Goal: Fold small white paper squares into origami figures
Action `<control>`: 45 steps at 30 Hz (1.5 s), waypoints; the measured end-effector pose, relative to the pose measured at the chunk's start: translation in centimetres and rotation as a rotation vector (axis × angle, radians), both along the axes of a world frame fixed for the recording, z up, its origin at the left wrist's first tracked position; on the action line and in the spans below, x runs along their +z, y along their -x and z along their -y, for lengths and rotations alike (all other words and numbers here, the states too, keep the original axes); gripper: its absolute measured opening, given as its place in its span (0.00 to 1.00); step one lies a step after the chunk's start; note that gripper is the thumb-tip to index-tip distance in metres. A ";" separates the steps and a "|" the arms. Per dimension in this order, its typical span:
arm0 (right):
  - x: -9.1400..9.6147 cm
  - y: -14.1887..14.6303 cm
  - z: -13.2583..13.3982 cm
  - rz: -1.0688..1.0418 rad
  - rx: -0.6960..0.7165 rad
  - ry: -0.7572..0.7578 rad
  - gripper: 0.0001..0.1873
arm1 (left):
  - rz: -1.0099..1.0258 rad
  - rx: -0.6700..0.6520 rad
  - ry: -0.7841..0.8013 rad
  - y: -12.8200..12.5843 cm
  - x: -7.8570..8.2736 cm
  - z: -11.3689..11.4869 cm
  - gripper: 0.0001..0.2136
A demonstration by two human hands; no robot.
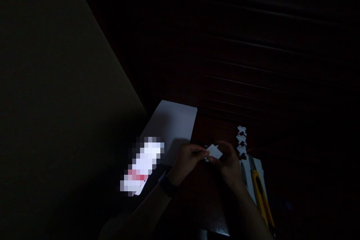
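Between both hands is a small piece of folded white paper, with pointed corners showing at its edges. My left hand pinches its left side between thumb and fingers; a dark band circles that wrist. On the other side my right hand grips the paper with the thumb at its lower edge and the fingers curled behind. Just right of my right hand, several small folded paper pieces stand in a column on the dark table. The exact shape of the folds is hard to make out in the low light.
Sheets of white paper lie to the left. A lit, pixelated screen glows in front of them. At right, a yellow utility knife and a pen rest on white paper strips. A pale wall rises at left.
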State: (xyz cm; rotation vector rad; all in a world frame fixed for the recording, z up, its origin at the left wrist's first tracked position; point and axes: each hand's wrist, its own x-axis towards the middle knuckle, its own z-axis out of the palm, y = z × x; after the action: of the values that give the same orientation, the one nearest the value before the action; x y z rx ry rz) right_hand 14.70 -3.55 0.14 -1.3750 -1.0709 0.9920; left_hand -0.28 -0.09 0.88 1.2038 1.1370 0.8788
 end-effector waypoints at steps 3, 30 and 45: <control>-0.1 -0.1 0.0 0.000 -0.001 0.041 0.23 | -0.004 -0.026 -0.036 0.0 -0.1 0.1 0.07; 0.0 -1.0 0.0 -0.093 0.140 0.130 0.30 | -0.010 -0.022 -0.049 0.1 -0.7 0.0 0.09; 0.1 -0.5 0.0 -0.035 -0.025 0.154 0.24 | -0.078 -0.039 -0.030 -0.2 0.4 0.3 0.11</control>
State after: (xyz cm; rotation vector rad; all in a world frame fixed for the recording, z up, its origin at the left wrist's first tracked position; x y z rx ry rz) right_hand 15.21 -3.55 0.27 -1.4862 -0.9656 1.0952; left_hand -0.06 -0.43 1.33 1.2899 1.1628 0.8282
